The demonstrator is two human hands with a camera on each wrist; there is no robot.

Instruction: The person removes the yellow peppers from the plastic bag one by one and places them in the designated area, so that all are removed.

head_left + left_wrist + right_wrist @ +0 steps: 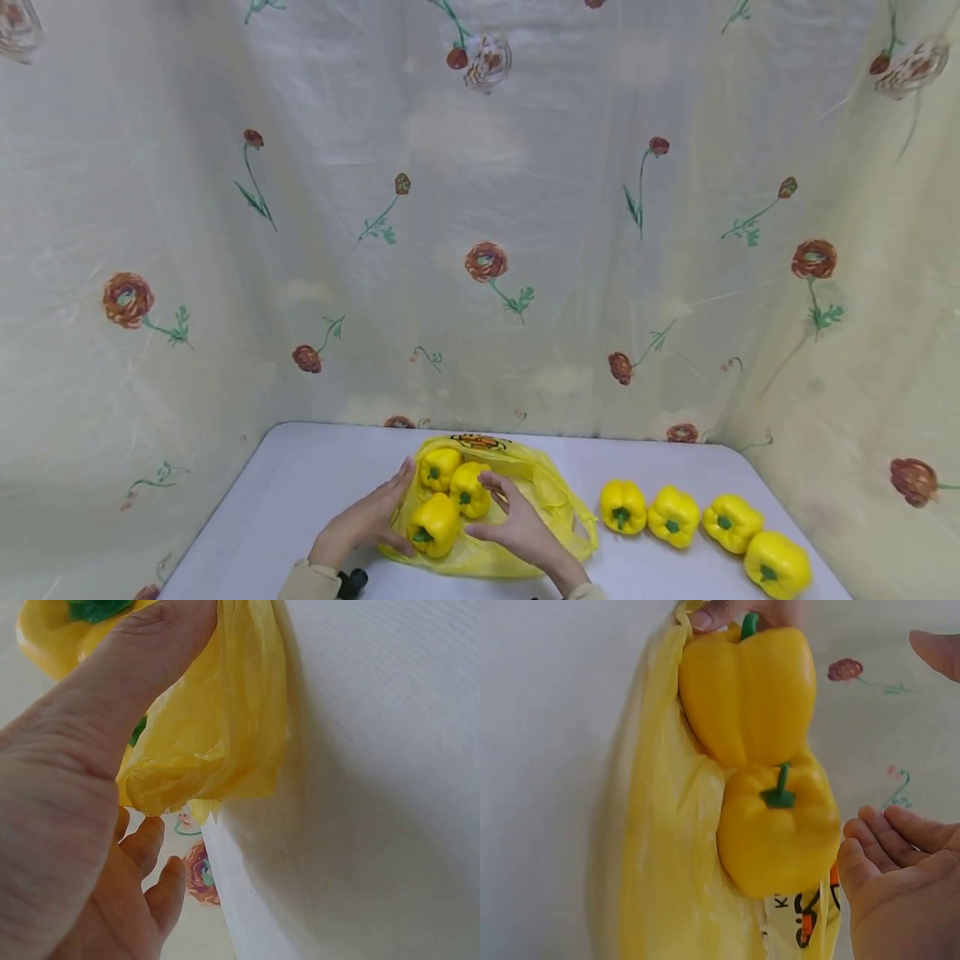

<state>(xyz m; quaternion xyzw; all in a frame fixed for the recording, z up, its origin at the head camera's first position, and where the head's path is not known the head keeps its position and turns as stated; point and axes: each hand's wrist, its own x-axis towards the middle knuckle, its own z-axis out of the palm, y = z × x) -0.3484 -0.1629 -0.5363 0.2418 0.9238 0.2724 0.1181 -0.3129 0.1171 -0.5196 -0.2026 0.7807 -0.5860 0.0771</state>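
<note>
The frontmost blocky, green-stemmed yellow pepper lies between the left hand — nearer — and right hand, both spread wide.

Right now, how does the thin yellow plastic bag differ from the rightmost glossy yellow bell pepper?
The bag is wrinkled and printed; the pepper is smooth, with a green stem. The bag spreads wide; the pepper is compact and rounded. Both are yellow, on the white table.

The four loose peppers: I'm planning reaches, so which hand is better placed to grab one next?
Probably the right hand: it looks empty and is nearer the loose peppers. The left hand is farther off, at the left edge of the bag.
</note>
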